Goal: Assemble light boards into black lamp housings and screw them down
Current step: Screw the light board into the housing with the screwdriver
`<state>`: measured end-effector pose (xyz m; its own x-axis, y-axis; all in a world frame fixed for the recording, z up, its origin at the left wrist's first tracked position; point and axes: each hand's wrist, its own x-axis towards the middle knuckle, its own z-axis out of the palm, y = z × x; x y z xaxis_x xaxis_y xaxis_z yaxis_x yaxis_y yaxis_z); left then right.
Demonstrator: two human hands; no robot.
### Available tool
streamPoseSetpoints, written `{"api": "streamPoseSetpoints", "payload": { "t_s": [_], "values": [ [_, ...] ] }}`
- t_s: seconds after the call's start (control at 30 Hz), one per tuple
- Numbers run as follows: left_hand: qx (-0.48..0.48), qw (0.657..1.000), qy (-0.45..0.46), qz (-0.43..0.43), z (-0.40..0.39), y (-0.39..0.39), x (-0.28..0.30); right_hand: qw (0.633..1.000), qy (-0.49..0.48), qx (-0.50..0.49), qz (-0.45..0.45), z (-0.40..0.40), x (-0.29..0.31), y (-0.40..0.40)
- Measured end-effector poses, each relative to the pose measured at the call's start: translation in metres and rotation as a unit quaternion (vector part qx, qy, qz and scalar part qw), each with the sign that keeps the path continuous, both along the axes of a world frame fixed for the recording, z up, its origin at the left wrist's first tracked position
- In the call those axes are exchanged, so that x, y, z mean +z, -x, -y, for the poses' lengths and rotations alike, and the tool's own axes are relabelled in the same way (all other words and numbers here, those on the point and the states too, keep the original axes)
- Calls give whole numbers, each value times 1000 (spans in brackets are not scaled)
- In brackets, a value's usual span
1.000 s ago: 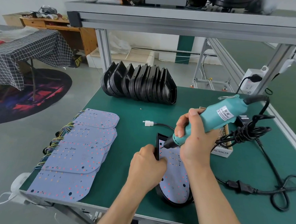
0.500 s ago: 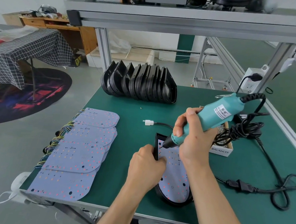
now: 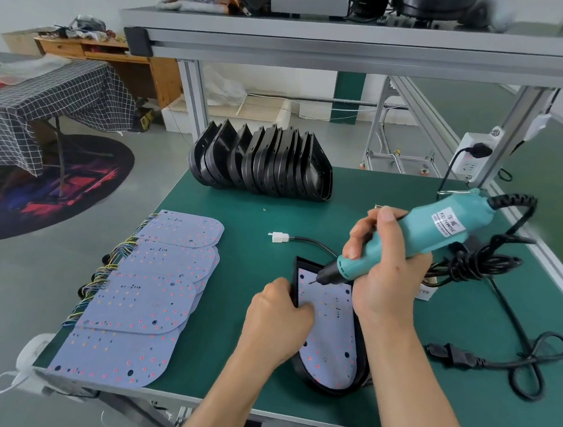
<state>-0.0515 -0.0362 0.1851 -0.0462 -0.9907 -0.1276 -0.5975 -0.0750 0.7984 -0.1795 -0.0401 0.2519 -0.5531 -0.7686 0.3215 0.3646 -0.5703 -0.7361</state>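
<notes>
Green bench point(image 3: 232, 277) | right hand point(image 3: 387, 278) grips screwdriver point(image 3: 419, 233) | left hand point(image 3: 276, 319) curled, steadying housing point(image 3: 296, 276)

It was a small assembly workshop: a green-matted workbench point(image 3: 239, 209) on an aluminium frame point(image 3: 357, 53), a row of black lamp housings point(image 3: 261, 163), stacked wired light boards point(image 3: 149, 290), and a corded electric screwdriver point(image 3: 419, 233)

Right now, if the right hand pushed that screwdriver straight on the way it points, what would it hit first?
Most likely the light board near its far left corner: the screwdriver tip in the right hand already looks at it.
</notes>
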Motion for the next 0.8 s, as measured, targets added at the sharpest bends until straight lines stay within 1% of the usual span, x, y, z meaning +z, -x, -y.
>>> {"api": "streamPoseSetpoints", "payload": {
  "t_s": [0.1,0.23,0.3,0.37,0.4,0.47,0.53,0.63,0.67,0.73,0.8],
  "values": [
    [8,1000,-12,2,-1,-3,-4,1000,13,-18,4,-4,9,7],
    [30,999,-16,-10,-3,-11,2,995,18,2,101,-17,8,32],
    [60,998,18,-4,1,-17,9,990,18,14,140,-28,-2,49],
    [88,991,96,-21,9,-18,19,984,11,23,175,-40,-15,63],
    [85,986,137,-30,14,-15,25,981,3,25,190,-45,-22,68],
    [43,980,193,-37,26,0,39,976,-14,26,214,-53,-36,75],
    [-37,975,215,-27,39,25,50,973,-27,27,228,-58,-47,80],
    [-166,958,232,32,60,69,56,968,-34,35,247,-62,-57,84],
    [-202,950,228,60,66,84,56,967,-33,38,251,-63,-59,85],
    [-261,926,230,148,77,113,50,966,-33,42,253,-65,-62,87],
    [-298,885,238,267,86,136,42,966,-36,47,251,-67,-64,88]
  ]
}}
